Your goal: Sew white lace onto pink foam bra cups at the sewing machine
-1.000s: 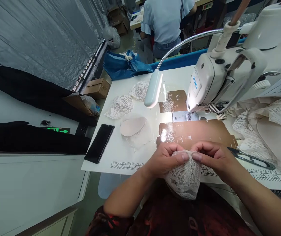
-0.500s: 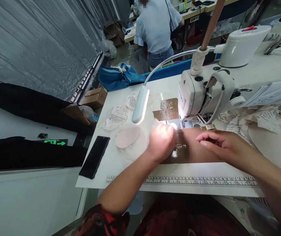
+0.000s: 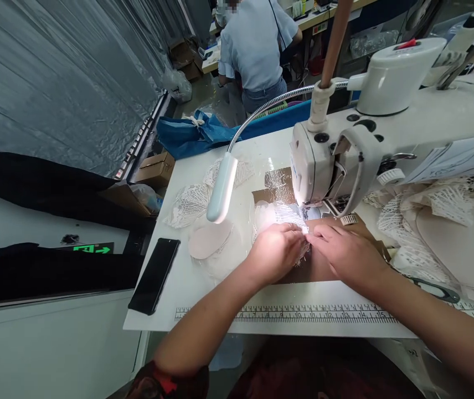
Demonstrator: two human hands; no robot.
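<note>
A white lace piece [image 3: 276,215] lies beneath the needle area of the sewing machine [image 3: 315,160], under the lamp's bright light. My left hand [image 3: 276,252] is closed on the lace's near edge, its fingertips by the presser foot. My right hand [image 3: 345,249] pinches the right edge of the same piece, and the fingertips of both hands almost meet. Brown tape-like sheeting [image 3: 324,269] covers the machine bed below my hands. To the left lie more lace pieces [image 3: 189,205] and a pale pink oval pad [image 3: 210,239].
A black phone [image 3: 154,276] lies at the table's left. A printed ruler [image 3: 303,315] runs along the front edge. The lamp [image 3: 222,188] hangs over the left side. Lace and pale pads [image 3: 448,249] are heaped at right, near scissors-like handles [image 3: 434,289]. A person [image 3: 257,50] sits beyond.
My right hand has moved left and closed on the lace edge. A lace piece now shows at the needle by my left hand. The view has shifted slightly.
</note>
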